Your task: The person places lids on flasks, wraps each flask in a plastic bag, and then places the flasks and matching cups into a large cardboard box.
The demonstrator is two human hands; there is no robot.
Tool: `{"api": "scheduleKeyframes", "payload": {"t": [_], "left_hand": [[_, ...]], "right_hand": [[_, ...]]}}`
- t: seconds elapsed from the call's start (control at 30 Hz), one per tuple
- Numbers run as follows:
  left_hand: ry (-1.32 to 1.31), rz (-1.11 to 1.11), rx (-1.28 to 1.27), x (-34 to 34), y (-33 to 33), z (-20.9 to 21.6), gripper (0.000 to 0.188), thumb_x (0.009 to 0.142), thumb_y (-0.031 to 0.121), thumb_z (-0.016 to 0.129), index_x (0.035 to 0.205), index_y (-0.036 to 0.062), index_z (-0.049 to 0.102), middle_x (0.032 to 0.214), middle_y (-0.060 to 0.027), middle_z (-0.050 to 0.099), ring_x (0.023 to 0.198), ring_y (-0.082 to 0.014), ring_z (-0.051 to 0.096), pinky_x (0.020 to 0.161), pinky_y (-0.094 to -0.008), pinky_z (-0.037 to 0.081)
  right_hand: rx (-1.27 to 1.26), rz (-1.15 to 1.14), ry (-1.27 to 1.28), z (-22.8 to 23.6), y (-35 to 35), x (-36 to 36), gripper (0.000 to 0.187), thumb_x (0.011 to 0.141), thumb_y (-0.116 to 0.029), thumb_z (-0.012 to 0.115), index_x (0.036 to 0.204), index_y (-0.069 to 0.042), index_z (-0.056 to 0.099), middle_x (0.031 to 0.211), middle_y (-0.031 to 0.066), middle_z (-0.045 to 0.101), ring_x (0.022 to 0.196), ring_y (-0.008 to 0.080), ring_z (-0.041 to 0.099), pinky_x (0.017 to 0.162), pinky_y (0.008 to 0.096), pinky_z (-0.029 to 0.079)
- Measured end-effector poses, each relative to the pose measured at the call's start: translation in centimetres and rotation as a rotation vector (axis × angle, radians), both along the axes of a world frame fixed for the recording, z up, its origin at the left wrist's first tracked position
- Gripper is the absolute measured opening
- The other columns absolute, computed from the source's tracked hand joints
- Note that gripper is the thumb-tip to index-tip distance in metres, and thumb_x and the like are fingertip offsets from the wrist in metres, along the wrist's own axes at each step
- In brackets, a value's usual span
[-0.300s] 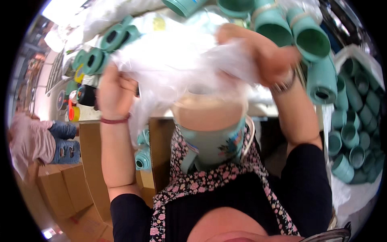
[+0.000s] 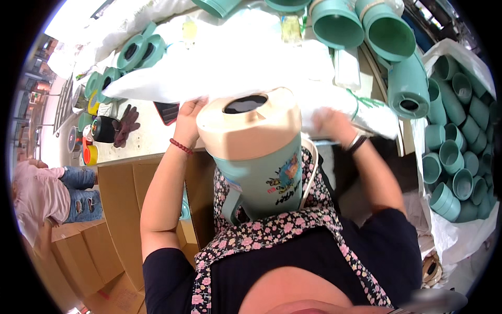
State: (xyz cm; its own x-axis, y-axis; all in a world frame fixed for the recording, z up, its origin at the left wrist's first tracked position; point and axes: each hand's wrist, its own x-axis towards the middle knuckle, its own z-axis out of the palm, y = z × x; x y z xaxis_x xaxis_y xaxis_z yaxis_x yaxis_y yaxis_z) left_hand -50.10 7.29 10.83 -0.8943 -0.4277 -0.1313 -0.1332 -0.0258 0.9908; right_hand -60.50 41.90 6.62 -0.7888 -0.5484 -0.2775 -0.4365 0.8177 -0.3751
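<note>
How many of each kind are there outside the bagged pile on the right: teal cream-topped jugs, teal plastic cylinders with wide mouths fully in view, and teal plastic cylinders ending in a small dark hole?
Pale teal jug with cream plastic top: 1
Teal wide-mouthed plastic cylinders: 2
Teal plastic cylinder with small dark hole: 1
Total: 4

The left forearm (image 2: pixel 163 193) rises from the lower left of the frame to left of its centre, and the left wrist (image 2: pixel 183 142) is nearly straight. The left hand (image 2: pixel 190 115) points upward with its fingers (image 2: pixel 193 104) bent; how firmly they close is not clear. The right forearm (image 2: pixel 379 175) slants up and leftward from the right side. The right hand (image 2: pixel 337 126), right of centre, is blurred, its fingers directed to the left.
</note>
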Motion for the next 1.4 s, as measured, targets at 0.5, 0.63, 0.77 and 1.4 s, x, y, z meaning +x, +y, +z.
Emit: {"api": "scheduleKeyframes", "payload": {"t": [0.5,0.63,0.77,1.4], "left_hand": [[0.015,-0.361,-0.593,23.1,6.2,-0.5,0.070,0.065,0.029,0.078,0.122,0.0033,0.047,0.116,-0.0143,0.053,0.108,-0.0290,0.050,0.094,-0.0373,0.038],[0.195,0.020,-0.232,22.8,9.3,-0.4,0.043,0.078,0.025,0.065,0.112,0.0010,0.053,0.107,-0.0182,0.057,0.097,-0.0295,0.055,0.087,-0.0361,0.042],[0.159,0.518,-0.095,34.7,-1.2,8.1,0.026,0.089,0.022,0.056,0.108,0.0032,0.053,0.094,-0.0083,0.062,0.080,-0.0158,0.060,0.069,-0.0298,0.050],[-1.208,-0.721,-0.740,41.9,-1.5,-32.7,0.029,0.085,0.016,0.051,0.110,0.0019,0.055,0.104,-0.0175,0.060,0.096,-0.0281,0.057,0.082,-0.0383,0.046]], "right_hand": [[-0.538,0.456,-0.024,0.3,3.3,16.7,0.026,0.064,0.000,0.055,0.087,-0.010,0.063,0.106,0.0145,0.058,0.108,0.0333,0.049,0.091,0.0415,0.040],[-0.564,0.083,0.109,-1.4,0.6,14.3,0.028,0.066,-0.002,0.058,0.094,-0.001,0.060,0.105,0.0173,0.056,0.102,0.0342,0.050,0.088,0.0395,0.040],[-0.290,0.148,0.486,-3.1,1.2,12.3,0.017,0.072,-0.010,0.067,0.083,0.000,0.058,0.095,0.0168,0.056,0.091,0.0316,0.052,0.080,0.0398,0.041],[0.083,-0.296,0.966,7.0,21.9,2.3,0.038,0.076,-0.020,0.063,0.110,-0.005,0.054,0.108,0.0175,0.057,0.102,0.0353,0.051,0.089,0.0409,0.041]]}}
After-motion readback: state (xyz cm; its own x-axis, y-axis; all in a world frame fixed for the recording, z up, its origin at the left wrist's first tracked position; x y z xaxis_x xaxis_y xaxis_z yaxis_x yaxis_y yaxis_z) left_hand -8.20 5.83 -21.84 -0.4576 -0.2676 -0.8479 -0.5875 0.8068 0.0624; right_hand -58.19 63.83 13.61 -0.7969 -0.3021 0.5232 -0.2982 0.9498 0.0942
